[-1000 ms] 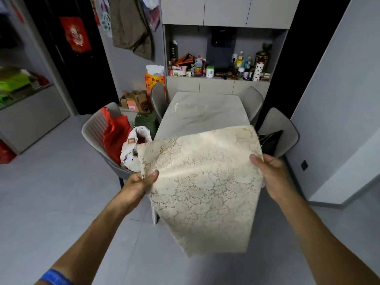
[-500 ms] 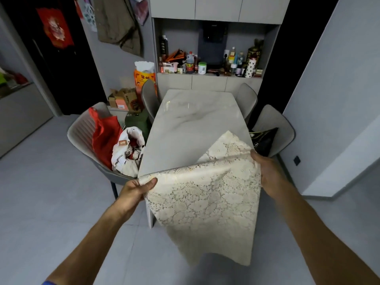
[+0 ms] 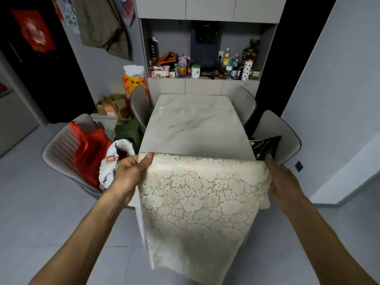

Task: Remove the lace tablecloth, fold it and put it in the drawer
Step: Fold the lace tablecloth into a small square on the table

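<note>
The cream lace tablecloth point(image 3: 197, 202) is folded over and hangs from its top edge down past the near end of the marble table point(image 3: 193, 126). My left hand point(image 3: 131, 173) pinches the cloth's upper left corner, thumb on top. Gripping the upper right corner is my right hand point(image 3: 281, 182). The fold line lies level along the table's near edge. No drawer front is open in view.
A grey chair point(image 3: 59, 153) on the left holds a red bag point(image 3: 90, 151) and a white bag point(image 3: 115, 159). Another chair point(image 3: 287, 138) on the right carries a black bag point(image 3: 265, 147). Behind the table stands a cabinet point(image 3: 203, 87) with bottles in its niche.
The raised cloth has come down: both hands lowered its top edge to the table's near edge, and the back flap has dropped out of sight behind the front layer.
</note>
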